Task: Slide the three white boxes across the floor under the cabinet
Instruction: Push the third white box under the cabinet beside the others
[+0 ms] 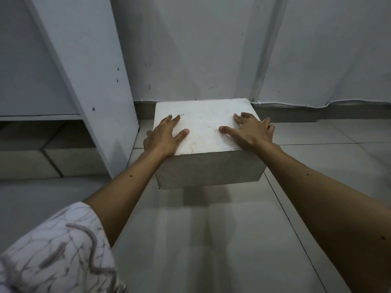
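One white box (206, 123) stands on the tiled floor close to the back wall, just right of the cabinet's side panel (88, 81). My left hand (163, 138) lies flat on the box's top near its left edge, fingers spread. My right hand (251, 132) rests flat on the top near the right edge, some fingers curling over that side. The dark gap under the cabinet (42, 132) opens to the left of the box. No other white boxes are in view.
A white wall (211, 49) runs behind the box, with a thin cable (306, 105) along its base. Grey floor tiles (211, 240) spread in front and to the right. My patterned sleeve (53, 250) fills the lower left corner.
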